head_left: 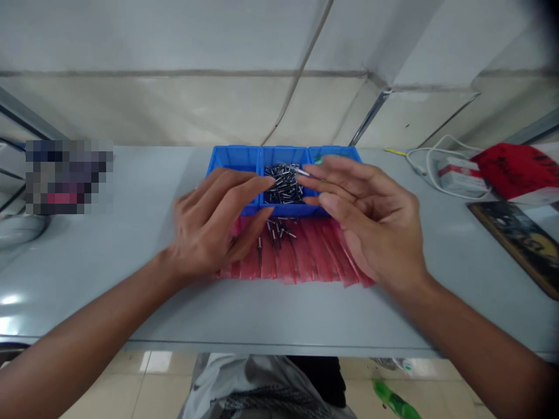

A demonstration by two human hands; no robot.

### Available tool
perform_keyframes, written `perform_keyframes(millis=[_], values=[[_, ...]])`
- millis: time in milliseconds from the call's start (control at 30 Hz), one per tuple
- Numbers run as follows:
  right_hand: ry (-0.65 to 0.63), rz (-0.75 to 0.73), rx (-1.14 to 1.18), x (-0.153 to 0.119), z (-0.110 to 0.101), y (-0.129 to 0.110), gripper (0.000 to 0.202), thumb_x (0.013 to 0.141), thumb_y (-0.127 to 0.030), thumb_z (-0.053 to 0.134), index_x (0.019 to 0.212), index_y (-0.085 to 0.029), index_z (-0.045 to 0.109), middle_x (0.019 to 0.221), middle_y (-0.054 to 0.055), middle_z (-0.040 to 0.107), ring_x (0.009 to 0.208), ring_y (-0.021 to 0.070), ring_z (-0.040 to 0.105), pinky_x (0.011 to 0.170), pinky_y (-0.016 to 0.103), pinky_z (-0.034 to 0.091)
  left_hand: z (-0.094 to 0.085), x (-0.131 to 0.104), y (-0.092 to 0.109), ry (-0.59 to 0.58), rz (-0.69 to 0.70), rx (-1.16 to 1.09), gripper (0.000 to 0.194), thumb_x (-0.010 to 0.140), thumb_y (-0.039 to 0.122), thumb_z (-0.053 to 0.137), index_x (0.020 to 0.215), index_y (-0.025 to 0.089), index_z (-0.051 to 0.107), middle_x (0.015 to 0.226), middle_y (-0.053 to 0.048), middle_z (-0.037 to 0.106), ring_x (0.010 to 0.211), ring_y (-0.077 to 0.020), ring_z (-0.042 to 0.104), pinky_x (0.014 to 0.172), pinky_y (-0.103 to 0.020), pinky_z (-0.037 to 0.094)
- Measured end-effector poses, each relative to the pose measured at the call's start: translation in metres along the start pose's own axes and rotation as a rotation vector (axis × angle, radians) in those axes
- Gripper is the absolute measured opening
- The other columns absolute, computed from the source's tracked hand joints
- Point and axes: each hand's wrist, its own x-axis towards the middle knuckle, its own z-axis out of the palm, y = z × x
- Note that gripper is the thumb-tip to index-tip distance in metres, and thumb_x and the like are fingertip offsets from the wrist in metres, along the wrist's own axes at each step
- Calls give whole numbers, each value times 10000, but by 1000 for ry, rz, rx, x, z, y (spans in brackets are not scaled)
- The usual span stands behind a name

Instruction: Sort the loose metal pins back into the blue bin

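Several pink plastic bags (325, 256) lie overlapped in a row on the table, with a few loose blind rivets (275, 233) on top. Behind them stands a blue three-section bin (236, 152); its middle section holds a heap of blind rivets (283, 189). My left hand (222, 218) hovers over the left section and the bags, thumb and index finger apart, nothing visible between them. Above the right section is my right hand (371, 215), slightly blurred, its fingers curled around a blind rivet (301, 171) that sticks out at the fingertips.
To the right are a white cable (430, 166), a small red-and-white box (463, 174), a red cloth-like item (519, 169) and a dark patterned phone-shaped object (519, 244). A pixelated patch covers the far left. The wall (174, 110) rises behind the table.
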Motion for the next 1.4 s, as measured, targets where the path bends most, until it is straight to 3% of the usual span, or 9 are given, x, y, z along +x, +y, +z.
perform_keyframes(millis=[100, 200, 333, 467, 733, 833, 1000, 1233, 1400], values=[[-53, -21, -77, 4, -5, -3, 399, 1007, -198, 599, 1385, -327, 600, 1395, 53, 676, 1171, 240, 720, 901, 435, 654, 5, 0, -8, -93, -57, 62, 316, 938, 195, 668, 1253, 166, 652, 1181, -123, 728, 1056, -256, 693, 880, -396, 606], [-67, -246, -477, 10, -20, -6, 277, 975, -174, 636, 1213, -279, 732, 1181, 72, 751, 1067, 236, 730, 948, 440, 614, 11, -3, -16, -211, -96, 63, 289, 981, 225, 617, 1260, 187, 681, 1300, -124, 699, 1181, -288, 667, 973, -465, 603], [-256, -473, -893, 20, -43, 5, 215, 966, -258, 670, 1151, -209, 769, 1140, 121, 701, 1057, 270, 694, 939, 461, 586, 16, -9, -24, -333, -101, 8, 273, 1015, 270, 597, 1244, 176, 712, 1393, -132, 670, 1295, -292, 646, 1069, -495, 580], [-365, -401, -887, 24, -48, 19, 195, 998, -253, 619, 1097, -198, 778, 1161, 115, 673, 1051, 246, 688, 934, 428, 585, 16, -12, -27, -356, -35, -7, 307, 1006, 301, 623, 1265, 158, 708, 1382, -142, 679, 1289, -294, 665, 1080, -490, 587], [-302, -503, -854, 17, -38, 10, 145, 975, -204, 632, 1014, -262, 759, 1068, 85, 678, 959, 235, 651, 856, 423, 575, 13, -11, -25, -361, -23, -2, 239, 1009, 239, 604, 1193, 167, 739, 1366, -126, 691, 1283, -287, 670, 1072, -462, 600], [-419, -601, -916, 10, -28, 5, 159, 976, -206, 635, 1082, -227, 750, 1040, 82, 708, 943, 229, 664, 871, 410, 587, 12, -10, -21, -373, -28, 32, 281, 1013, 261, 598, 1245, 153, 716, 1377, -127, 685, 1290, -303, 663, 1057, -480, 608], [-611, -569, -1098, -2, -8, 20, 252, 995, -118, 568, 1196, -131, 720, 1050, 102, 721, 988, 231, 683, 896, 399, 608, 12, -9, -17, -377, -35, 85, 334, 1026, 252, 557, 1322, 148, 674, 1388, -114, 679, 1296, -293, 659, 1066, -463, 605], [-554, -620, -1004, -2, -11, 24, 270, 958, -20, 572, 1146, -134, 729, 1076, 100, 734, 982, 232, 680, 854, 385, 612, 12, -8, -16, -364, -40, 96, 330, 1021, 252, 559, 1315, 147, 668, 1345, -109, 708, 1231, -290, 698, 1004, -456, 628], [-243, -541, -682, 1, -8, 3, 216, 963, -74, 638, 1080, -206, 763, 1016, 57, 762, 886, 162, 723, 794, 325, 619, 6, 0, -10, -249, -16, 43, 295, 989, 282, 633, 1244, 142, 683, 1175, -100, 774, 1166, -277, 710, 937, -415, 620]])
